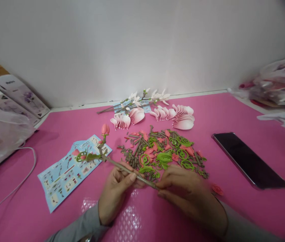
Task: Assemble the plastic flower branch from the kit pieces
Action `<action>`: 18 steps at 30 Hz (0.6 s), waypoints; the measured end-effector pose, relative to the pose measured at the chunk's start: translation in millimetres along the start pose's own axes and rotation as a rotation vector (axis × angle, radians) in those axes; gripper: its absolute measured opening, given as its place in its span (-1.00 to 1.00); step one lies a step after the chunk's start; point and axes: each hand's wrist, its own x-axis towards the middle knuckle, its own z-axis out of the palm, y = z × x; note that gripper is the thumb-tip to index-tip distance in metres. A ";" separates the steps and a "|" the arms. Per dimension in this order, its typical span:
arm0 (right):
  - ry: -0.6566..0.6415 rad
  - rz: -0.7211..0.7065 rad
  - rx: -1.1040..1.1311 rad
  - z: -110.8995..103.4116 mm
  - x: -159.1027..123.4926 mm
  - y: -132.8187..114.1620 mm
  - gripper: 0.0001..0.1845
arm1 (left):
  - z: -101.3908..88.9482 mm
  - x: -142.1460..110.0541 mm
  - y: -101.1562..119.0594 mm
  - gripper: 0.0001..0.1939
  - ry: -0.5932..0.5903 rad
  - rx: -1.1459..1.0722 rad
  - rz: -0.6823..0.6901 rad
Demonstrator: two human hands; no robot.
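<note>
A brown plastic flower branch (117, 164) slants across the front of me, with pink buds and green leaf parts at its upper left end. My left hand (118, 188) grips its stem around the middle, thumb on top. The stem's lower right end is pinched between the fingers of my right hand (190, 195). Just beyond both hands lies a loose pile of parts (157, 154): brown stem pieces, green leaves and rings, pink petals. Under the branch's flowered end is a printed instruction sheet (67, 178).
Pink-white petal stacks (182, 121) and finished-looking white flower branches (134, 101) lie near the wall. A dark phone (248, 159) rests at right, a pink rose-like piece (217, 189) beside my right wrist. Boxes (18, 94), a plastic bag (3, 131) and a white cable (29, 173) occupy the left.
</note>
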 end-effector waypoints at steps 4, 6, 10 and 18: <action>-0.026 -0.050 -0.013 -0.8 0.3 1.5 -0.97 | -1.8 -0.1 -0.6 -0.84 -0.029 -0.018 -0.031; -0.027 -0.104 -0.018 -0.9 0.8 2.1 -0.97 | -2.4 -0.4 -1.1 -0.84 -0.038 -0.012 -0.045; -0.023 -0.164 -0.032 -0.8 1.4 1.8 -0.93 | -0.6 -2.5 -0.9 -0.83 -0.043 0.023 -0.069; -0.022 -0.182 -0.023 2.4 -1.4 1.4 -0.88 | 0.4 -2.9 0.1 -0.85 -0.045 0.006 -0.075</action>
